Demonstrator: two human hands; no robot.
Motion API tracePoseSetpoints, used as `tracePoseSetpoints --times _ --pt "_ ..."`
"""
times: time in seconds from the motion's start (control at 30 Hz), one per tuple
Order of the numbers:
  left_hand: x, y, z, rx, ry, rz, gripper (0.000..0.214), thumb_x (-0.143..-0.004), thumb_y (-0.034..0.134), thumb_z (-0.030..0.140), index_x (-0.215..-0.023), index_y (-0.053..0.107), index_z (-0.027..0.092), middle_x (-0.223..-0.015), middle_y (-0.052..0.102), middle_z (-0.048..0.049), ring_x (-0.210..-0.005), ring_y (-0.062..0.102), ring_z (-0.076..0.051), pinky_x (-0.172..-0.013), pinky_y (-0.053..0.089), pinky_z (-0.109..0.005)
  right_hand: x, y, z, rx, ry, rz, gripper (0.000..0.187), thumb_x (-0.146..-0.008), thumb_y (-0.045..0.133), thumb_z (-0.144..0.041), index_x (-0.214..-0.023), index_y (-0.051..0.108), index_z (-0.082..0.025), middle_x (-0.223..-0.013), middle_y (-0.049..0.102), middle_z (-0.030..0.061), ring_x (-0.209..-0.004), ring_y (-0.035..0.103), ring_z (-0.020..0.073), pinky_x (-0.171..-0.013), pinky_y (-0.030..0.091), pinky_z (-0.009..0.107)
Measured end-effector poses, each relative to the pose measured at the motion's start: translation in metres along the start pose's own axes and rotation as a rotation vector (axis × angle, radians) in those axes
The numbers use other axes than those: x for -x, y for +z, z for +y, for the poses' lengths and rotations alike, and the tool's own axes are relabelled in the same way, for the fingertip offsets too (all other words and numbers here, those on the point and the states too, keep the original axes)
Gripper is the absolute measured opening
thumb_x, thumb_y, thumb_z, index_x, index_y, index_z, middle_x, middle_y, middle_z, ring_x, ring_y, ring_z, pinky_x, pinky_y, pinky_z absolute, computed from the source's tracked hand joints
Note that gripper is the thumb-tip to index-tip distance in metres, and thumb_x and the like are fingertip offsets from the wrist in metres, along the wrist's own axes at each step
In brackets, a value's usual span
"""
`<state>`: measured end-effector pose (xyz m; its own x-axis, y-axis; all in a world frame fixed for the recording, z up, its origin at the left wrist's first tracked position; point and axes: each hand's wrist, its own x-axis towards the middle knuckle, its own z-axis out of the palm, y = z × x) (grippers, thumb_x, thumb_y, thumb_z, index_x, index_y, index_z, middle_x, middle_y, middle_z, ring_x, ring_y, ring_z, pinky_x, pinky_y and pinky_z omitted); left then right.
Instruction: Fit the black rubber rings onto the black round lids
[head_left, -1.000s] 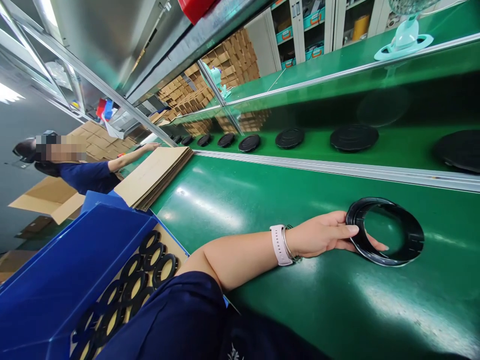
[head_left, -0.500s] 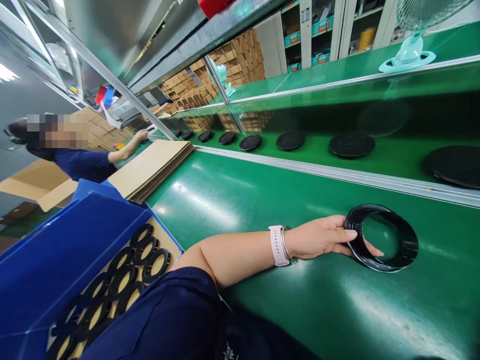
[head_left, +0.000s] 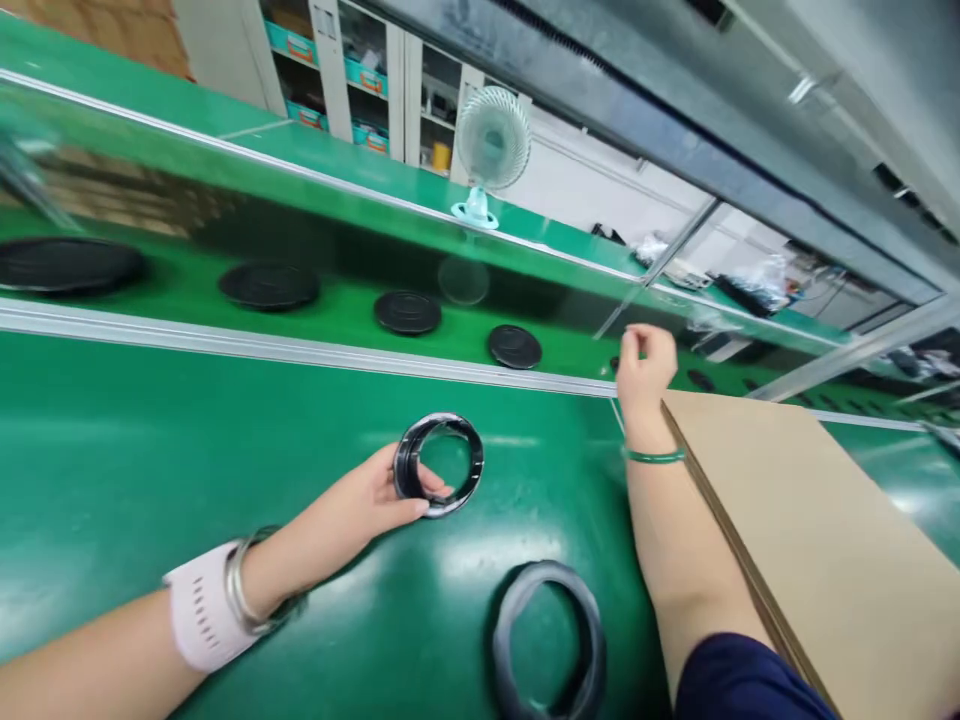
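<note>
A black ring-shaped part (head_left: 475,470), glossy along its rim, is in the grip of my left hand (head_left: 386,495), with fingers through its opening and the thumb on the near edge. Above the metal rail, my right hand (head_left: 649,365) is raised with its fingers curled together; whatever they may hold is hidden. A dark disc shows just left of this hand on the green belt, mostly covered by it. On the green tabletop (head_left: 300,400), a second, blurred dark ring (head_left: 517,640) lies between my arms, nearer to me.
Black round discs (head_left: 409,312) lie spaced along the green belt (head_left: 337,325) behind the metal rail (head_left: 315,358). Stacked cardboard sheets (head_left: 817,500) lie beside my right forearm. A turquoise fan (head_left: 493,140) stands on the far ledge. A metal shelf (head_left: 637,110) overhangs the bench.
My view has swung right; the blue box and co-worker are out of sight. My right arm has come into view, extended to the belt. The left hand still holds the black ring.
</note>
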<state>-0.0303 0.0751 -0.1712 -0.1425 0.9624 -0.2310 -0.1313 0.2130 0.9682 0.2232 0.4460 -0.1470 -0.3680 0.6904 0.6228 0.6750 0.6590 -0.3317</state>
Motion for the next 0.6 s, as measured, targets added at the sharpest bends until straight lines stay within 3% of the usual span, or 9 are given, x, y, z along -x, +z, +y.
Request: tracePoseSetpoints --times 0.1,0.23,0.4,0.47,0.6 --pt "-0.001 0.004 -0.002 -0.056 0.008 0.016 0.039 -0.073 0.078 0.037 -0.103 0.059 0.019 -0.107 0.072 -0.0088 -0.105 0.068 -0.027 -0.098 0.053 -0.043 0.001 0.013 0.023 0.119 0.131 -0.01 0.037 -0.096 0.041 -0.014 -0.126 0.06 -0.005 -0.125 0.058 0.0196 -0.121 0.052 0.0268 -0.11 0.039 0.042" --pt "0.0 0.009 -0.005 -0.154 -0.006 0.045 0.035 -0.076 0.073 0.035 -0.103 0.057 0.019 -0.107 0.073 -0.0083 -0.102 0.07 -0.025 -0.096 0.054 -0.041 -0.001 0.041 0.053 0.209 0.324 -0.087 0.048 -0.087 0.041 -0.006 -0.131 0.057 0.002 -0.128 0.058 0.0248 -0.123 0.051 0.0309 -0.109 0.039 0.044" --pt "0.001 0.007 -0.01 -0.221 -0.01 0.064 0.031 -0.074 0.072 0.032 -0.101 0.06 0.02 -0.106 0.074 -0.0066 -0.1 0.071 -0.025 -0.094 0.056 -0.04 -0.018 0.053 0.078 0.245 0.458 -0.152 0.03 -0.096 0.058 -0.022 -0.122 0.062 -0.009 -0.126 0.059 0.0152 -0.119 0.055 0.0268 -0.105 0.042 0.046" --pt "0.002 0.006 -0.012 -0.224 -0.014 0.05 0.027 -0.074 0.071 0.031 -0.098 0.062 0.021 -0.107 0.074 -0.0064 -0.101 0.071 -0.026 -0.094 0.056 -0.041 -0.024 0.057 0.081 0.239 0.467 -0.168 0.025 -0.096 0.063 -0.029 -0.113 0.065 -0.011 -0.12 0.062 0.0127 -0.115 0.057 0.0254 -0.104 0.043 0.046" --pt "0.002 0.006 -0.012 -0.234 -0.025 0.053 0.021 -0.073 0.071 0.03 -0.09 0.063 0.021 -0.105 0.075 -0.0062 -0.099 0.071 -0.027 -0.091 0.057 -0.041 -0.027 0.063 0.078 0.192 0.432 -0.198 0.023 -0.091 0.068 -0.027 -0.109 0.069 -0.012 -0.11 0.068 0.0091 -0.104 0.062 0.0221 -0.098 0.046 0.039"
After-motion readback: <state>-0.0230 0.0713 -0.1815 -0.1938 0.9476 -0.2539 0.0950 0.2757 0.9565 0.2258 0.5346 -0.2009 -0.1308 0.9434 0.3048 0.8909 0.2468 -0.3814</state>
